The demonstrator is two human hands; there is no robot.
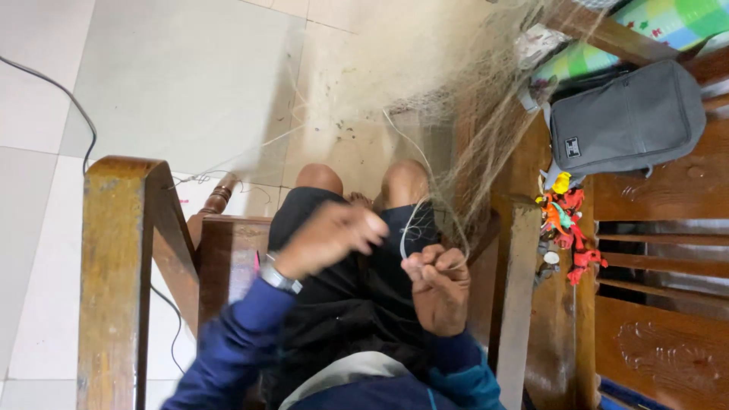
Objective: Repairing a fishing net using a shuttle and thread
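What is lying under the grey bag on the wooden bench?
Under the grey bag only the brown wooden bench shows, with a colourful checked cloth past its upper edge. Whatever lies directly below the bag is covered.

Lighting is even, soft and moderately bright, with pale sheen on the floor tiles (175,83) at upper left. Shadows are faint and diffuse. The left hand (330,239) is smeared by motion blur; the right hand (439,285) is sharper. Straight edges bow slightly near the frame borders.
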